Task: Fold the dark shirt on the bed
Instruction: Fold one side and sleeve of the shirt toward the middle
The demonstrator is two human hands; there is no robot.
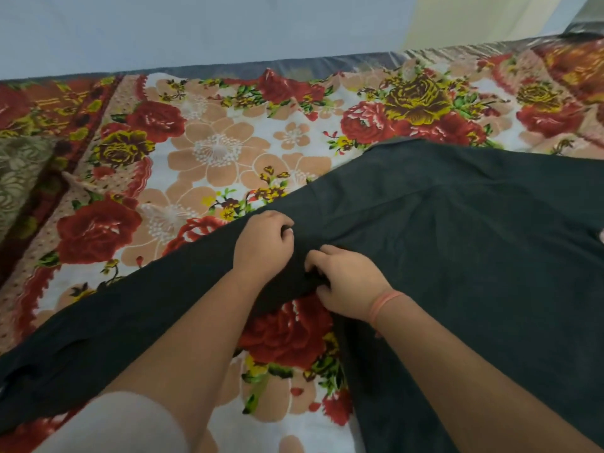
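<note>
Item: dark shirt [474, 230], lying spread on the floral bedspread [209, 148] of the bed, body toward the right, one long sleeve [98, 331] trailing to the lower left.

Left hand [263, 245]: closed in a fist on the shirt where sleeve joins body.

Right hand [346, 282]: just beside the left hand, fingers curled and pinching the same bunched fabric; a pink band [384, 305] at the wrist.

Handling, as judged: light, soft, limp cloth; it sags and wrinkles, does not slip. Best taken at seams, shoulder and sleeve end, then smoothed flat.
</note>
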